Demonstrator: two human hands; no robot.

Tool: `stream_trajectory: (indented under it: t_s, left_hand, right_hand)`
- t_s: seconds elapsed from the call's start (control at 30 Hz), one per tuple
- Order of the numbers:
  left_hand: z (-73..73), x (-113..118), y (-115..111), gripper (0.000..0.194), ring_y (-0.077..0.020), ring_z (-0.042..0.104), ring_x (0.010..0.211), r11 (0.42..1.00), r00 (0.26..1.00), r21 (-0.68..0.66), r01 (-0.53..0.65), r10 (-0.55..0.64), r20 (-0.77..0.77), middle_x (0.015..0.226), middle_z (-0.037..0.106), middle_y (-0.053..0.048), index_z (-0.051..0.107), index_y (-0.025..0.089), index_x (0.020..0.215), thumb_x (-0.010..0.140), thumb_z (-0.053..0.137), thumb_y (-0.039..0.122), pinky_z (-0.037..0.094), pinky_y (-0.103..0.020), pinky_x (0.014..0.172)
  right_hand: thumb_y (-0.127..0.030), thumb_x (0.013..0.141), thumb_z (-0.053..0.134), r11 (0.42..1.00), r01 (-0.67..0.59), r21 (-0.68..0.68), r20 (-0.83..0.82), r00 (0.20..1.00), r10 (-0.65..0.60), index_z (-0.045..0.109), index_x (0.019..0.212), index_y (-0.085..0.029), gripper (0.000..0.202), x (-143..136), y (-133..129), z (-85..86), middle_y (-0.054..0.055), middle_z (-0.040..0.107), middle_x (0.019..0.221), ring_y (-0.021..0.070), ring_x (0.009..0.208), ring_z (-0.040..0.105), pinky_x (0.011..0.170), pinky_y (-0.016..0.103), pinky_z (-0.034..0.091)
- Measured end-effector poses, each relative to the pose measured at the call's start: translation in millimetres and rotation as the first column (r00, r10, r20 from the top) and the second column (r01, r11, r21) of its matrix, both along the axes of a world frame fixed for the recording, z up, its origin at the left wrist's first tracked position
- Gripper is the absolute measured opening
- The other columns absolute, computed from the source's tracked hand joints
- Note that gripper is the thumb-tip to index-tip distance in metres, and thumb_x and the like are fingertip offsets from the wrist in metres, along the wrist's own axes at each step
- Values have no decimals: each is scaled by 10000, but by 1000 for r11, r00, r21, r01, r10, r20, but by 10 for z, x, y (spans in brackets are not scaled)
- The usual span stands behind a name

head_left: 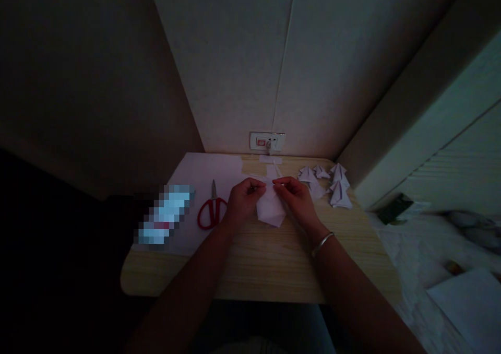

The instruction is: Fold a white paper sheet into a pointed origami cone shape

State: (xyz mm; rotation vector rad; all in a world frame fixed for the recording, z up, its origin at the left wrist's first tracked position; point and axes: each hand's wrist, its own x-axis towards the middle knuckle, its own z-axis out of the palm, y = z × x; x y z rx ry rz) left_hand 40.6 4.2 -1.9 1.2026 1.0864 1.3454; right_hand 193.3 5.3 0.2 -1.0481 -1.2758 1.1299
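Observation:
A folded piece of white paper (pixel 271 209) lies at the middle of the small wooden table, its top edge between my hands. My left hand (pixel 246 196) pinches the paper's upper left side between thumb and fingers. On the opposite side my right hand (pixel 293 195), with a bracelet at the wrist, pinches the upper right edge. Narrow paper strips (pixel 276 168) lie just beyond my fingertips. Red-handled scissors (pixel 212 210) rest left of my left hand on a large white sheet (pixel 207 167), blades pointing away from me.
Several folded paper shapes (pixel 340 195) stand at the table's right rear. A blurred-out, lit phone-like object (pixel 166 214) lies on the left. Behind the table (pixel 274 270), a wall socket (pixel 267 141) holds a plug. To the right, a pale surface bears a dark green packet (pixel 396 208) and a white sheet (pixel 469 304).

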Motion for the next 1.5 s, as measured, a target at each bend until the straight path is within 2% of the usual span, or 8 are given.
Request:
stream_trajectory:
  t_s: [0.17,0.3,0.6,0.8,0.93,1.13,1.3,1.5]
  left_hand:
    - [-23,15,17,119,-109,550,628,1000,1000,-8,-28,28,-6,668,633,12,648,161,729,647,680,241,420,-229,623]
    - [-55,37,21,214,-119,561,614,990,995,-106,94,-89,50,675,639,3,627,156,770,611,715,269,423,-240,608]
    - [-51,53,-19,196,-104,528,588,983,986,-155,101,-79,145,646,601,20,607,142,754,623,683,267,404,-222,578]
    - [-70,69,-27,253,-114,552,584,979,985,-196,64,-30,171,667,604,14,584,149,830,658,678,310,417,-227,560]
    - [-102,59,-15,279,-135,585,612,962,984,-221,162,-140,115,679,636,-10,581,139,787,625,721,318,435,-241,579]
    - [-128,40,-3,270,-112,555,549,960,977,-201,195,-172,124,627,628,9,578,143,736,603,738,314,415,-224,550]
    - [-103,41,-16,301,-121,569,576,946,970,-220,239,-222,99,642,629,9,583,142,786,588,750,295,420,-230,569]
    - [-99,70,-19,205,-89,486,539,976,982,-163,148,-125,141,602,558,39,573,147,706,662,664,325,366,-201,522]
  right_hand:
    - [-365,659,712,997,23,-75,-42,999,-26,674,776,-193,211,9,11,-6,-1,657,693,130,590,552,536,246,425]
    - [-342,628,732,990,55,-130,-57,996,-63,688,771,-186,216,17,0,20,-16,640,631,108,519,517,487,229,384]
    - [-293,540,793,958,-14,-288,-229,972,-54,694,747,-180,255,39,27,-3,-19,656,603,102,490,529,482,232,385]
    - [-275,544,786,970,15,-241,-188,980,-62,700,723,-185,218,53,38,-14,-14,663,618,107,524,538,512,235,401]
    - [-281,563,775,978,51,-202,-147,986,-82,694,739,-184,216,48,38,-13,-16,653,615,102,518,529,500,228,400]
    - [-254,532,787,957,-84,-278,-157,987,41,659,832,-194,332,36,23,-37,-26,648,636,110,501,550,474,230,418]
    - [-271,531,787,952,-103,-288,-185,981,51,649,792,-183,308,46,13,-34,-14,665,653,115,497,557,481,243,420]
    - [-288,551,762,954,-81,-288,-265,964,2,680,797,-186,279,39,22,-9,-31,627,596,92,478,499,471,225,362]
